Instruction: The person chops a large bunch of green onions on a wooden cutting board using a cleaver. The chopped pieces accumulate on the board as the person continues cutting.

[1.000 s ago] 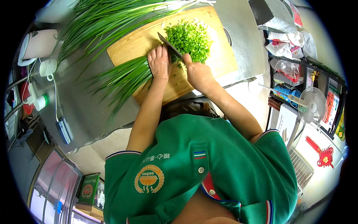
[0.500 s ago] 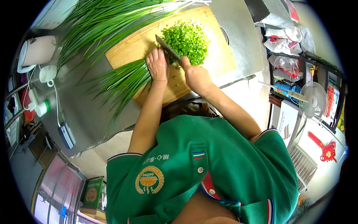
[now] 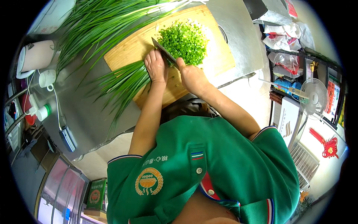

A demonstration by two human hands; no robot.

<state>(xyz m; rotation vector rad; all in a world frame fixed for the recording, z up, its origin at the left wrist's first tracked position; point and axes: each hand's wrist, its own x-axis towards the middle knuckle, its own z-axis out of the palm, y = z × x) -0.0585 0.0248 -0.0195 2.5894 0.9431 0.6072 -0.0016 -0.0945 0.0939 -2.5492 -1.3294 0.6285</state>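
Observation:
My right hand (image 3: 194,79) is closed round the handle of a kitchen knife (image 3: 164,51), whose blade points up and left. Just left of the blade, my left hand (image 3: 156,67) presses down on a bunch of scallions (image 3: 125,79), its fingers bent over their cut end. The long green leaves fan out to the lower left, past the board's edge. Beyond the knife lies a heap of chopped scallions (image 3: 184,43) on the wooden cutting board (image 3: 220,48). The blade's lower edge is hidden against the greens.
Long uncut scallions (image 3: 100,28) spread across the steel table (image 3: 87,100) at the far left. A white cup (image 3: 47,76), a power strip (image 3: 34,104) and a phone-like device (image 3: 66,139) sit along the left side. A fan (image 3: 314,98) and bagged goods on shelves stand at the right.
The knife and my right hand have shifted slightly left and down, staying close beside my left hand. My left hand keeps its hold on the scallions. The whole view has moved a little.

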